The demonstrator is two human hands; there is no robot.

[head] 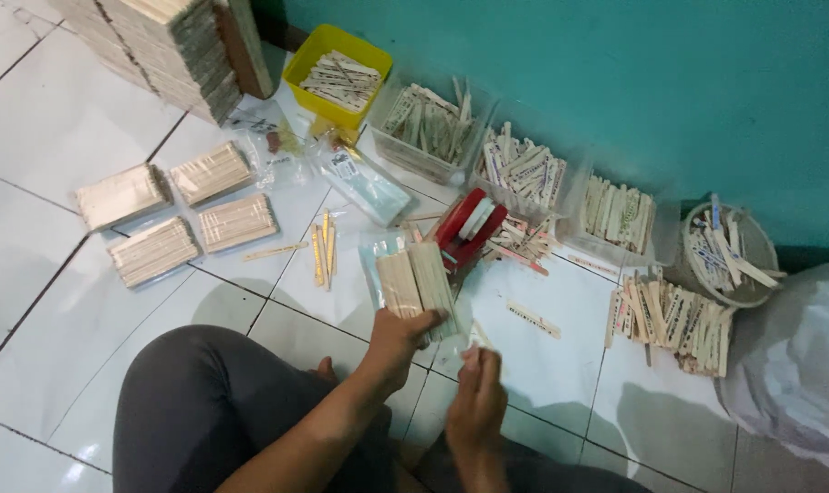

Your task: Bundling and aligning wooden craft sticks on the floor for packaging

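Note:
My left hand (398, 336) grips the near end of a bundle of flat wooden sticks (416, 278), held fanned out above the white tiled floor (49, 137). A clear plastic sleeve (370, 259) shows behind the bundle. My right hand (477, 400) is just right of it, fingers curled around something small and pale that is too blurred to name. A red holder (467, 230) with white pieces stands just beyond the bundle.
Four wrapped stick bundles (179, 212) lie at left, a tall stack of sticks (172, 50) at the back left. A yellow tub (335, 75), clear trays (522, 169), a round tub (727, 251) and a loose pile (677, 318) line the teal wall. A white bag (797, 361) sits right.

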